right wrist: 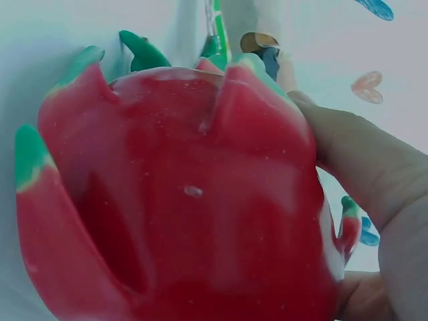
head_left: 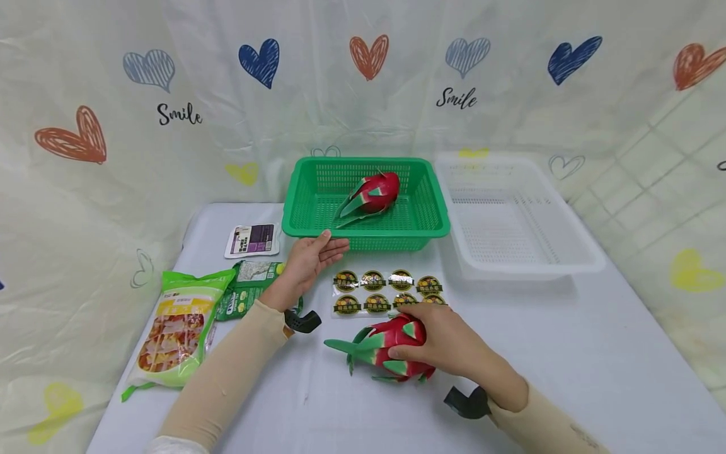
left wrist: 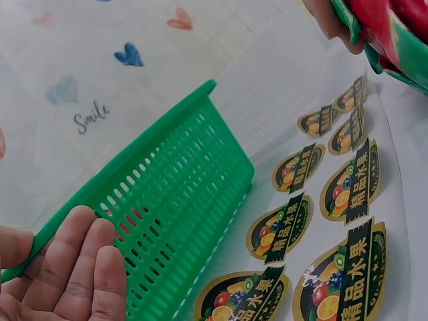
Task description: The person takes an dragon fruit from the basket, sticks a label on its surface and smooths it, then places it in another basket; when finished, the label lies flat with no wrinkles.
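Observation:
In the head view my right hand grips a red dragon fruit with green-tipped scales, close over the table in front of the sticker sheet. The right wrist view is filled by this dragon fruit, with the thumb against its side. My left hand holds the near rim of a green plastic basket, thumb at the top of the rim and fingers along the outer wall, as the left wrist view shows with the basket. Another dragon fruit lies inside the basket.
A sheet of round fruit stickers lies in front of the basket. At the right stands a white perforated basket. On the left are a green-edged food bag, a green packet and a purple-and-white packet. A heart-printed curtain hangs behind.

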Motion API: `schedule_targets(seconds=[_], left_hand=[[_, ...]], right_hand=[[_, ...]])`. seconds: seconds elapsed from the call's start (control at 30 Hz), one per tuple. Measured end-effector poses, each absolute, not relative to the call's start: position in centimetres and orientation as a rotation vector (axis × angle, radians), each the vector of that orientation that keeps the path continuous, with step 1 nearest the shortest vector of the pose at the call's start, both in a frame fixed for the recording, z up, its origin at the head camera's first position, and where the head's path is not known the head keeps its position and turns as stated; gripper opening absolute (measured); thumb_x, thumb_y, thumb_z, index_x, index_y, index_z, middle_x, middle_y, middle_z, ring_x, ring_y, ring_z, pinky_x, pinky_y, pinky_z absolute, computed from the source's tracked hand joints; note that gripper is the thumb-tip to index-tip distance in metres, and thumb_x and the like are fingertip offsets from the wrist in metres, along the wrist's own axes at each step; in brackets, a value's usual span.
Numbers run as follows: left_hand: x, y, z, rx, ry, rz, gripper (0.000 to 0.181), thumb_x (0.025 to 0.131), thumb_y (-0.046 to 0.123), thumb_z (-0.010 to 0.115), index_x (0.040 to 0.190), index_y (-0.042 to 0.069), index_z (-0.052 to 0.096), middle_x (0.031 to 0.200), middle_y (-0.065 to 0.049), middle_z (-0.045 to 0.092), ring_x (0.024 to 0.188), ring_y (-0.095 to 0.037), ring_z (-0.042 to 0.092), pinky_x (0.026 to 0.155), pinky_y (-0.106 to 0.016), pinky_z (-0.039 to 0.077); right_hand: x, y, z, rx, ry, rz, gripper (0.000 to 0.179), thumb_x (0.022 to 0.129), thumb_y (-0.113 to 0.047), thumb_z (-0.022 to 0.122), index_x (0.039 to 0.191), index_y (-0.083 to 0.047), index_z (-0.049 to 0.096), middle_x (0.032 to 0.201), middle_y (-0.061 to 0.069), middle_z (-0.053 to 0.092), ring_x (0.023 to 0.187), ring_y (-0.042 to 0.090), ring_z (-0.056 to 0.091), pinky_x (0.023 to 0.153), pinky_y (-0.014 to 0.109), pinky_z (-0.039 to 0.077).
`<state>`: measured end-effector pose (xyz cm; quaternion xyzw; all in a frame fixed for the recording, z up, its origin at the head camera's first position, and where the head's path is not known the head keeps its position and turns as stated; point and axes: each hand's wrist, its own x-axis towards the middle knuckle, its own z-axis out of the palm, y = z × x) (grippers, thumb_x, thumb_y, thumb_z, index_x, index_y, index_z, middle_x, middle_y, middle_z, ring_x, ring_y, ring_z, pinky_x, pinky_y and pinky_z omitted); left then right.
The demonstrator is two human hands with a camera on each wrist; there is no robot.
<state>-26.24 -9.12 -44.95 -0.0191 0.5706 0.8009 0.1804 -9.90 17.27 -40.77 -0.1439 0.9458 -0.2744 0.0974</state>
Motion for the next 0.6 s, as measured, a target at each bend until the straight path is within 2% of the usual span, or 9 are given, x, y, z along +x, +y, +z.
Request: schedule_targets(seconds=[0.13, 0.4, 0.6], left_hand=[[-26.3, -9.2, -45.1, -0.027, 1.618, 2.263, 0.051, 0.112, 0.030, 0.048, 0.141, -0.011, 0.055, 0.097, 0.005, 0.081, 0.097, -0.007, 0.077, 0.093, -0.025, 0.060], [-26.3, -9.4, -45.1, -0.009, 1.621, 2.272, 0.051, 0.111, 0.030, 0.049, 0.141, -0.012, 0.055, 0.097, 0.005, 0.081, 0.097, -0.006, 0.077, 0.094, -0.025, 0.060], [-26.3, -9.4, -45.1, 0.003, 1.633, 2.262, 0.052, 0.111, 0.030, 0.049, 0.141, -0.012, 0.054, 0.101, 0.003, 0.082, 0.098, -0.007, 0.077, 0.095, -0.026, 0.060]], right_hand=[[-10.2, 17.7, -40.6, -0.425, 2.823, -0.824, 0.076, 0.078, -0.052, 0.088, 0.136, -0.008, 0.067, 0.122, 0.004, 0.072, 0.107, 0.018, 0.063, 0.076, 0.027, 0.060], [-10.9, 18.5, -40.2, -0.428, 2.823, -0.870, 0.076, 0.081, -0.055, 0.086, 0.136, -0.007, 0.067, 0.126, 0.007, 0.073, 0.111, 0.022, 0.065, 0.087, 0.037, 0.059], [-11.2, 19.3, -40.2, -0.400, 2.828, -0.907, 0.070, 0.084, -0.051, 0.085, 0.136, -0.008, 0.068, 0.129, 0.008, 0.073, 0.117, 0.029, 0.066, 0.094, 0.046, 0.058]])
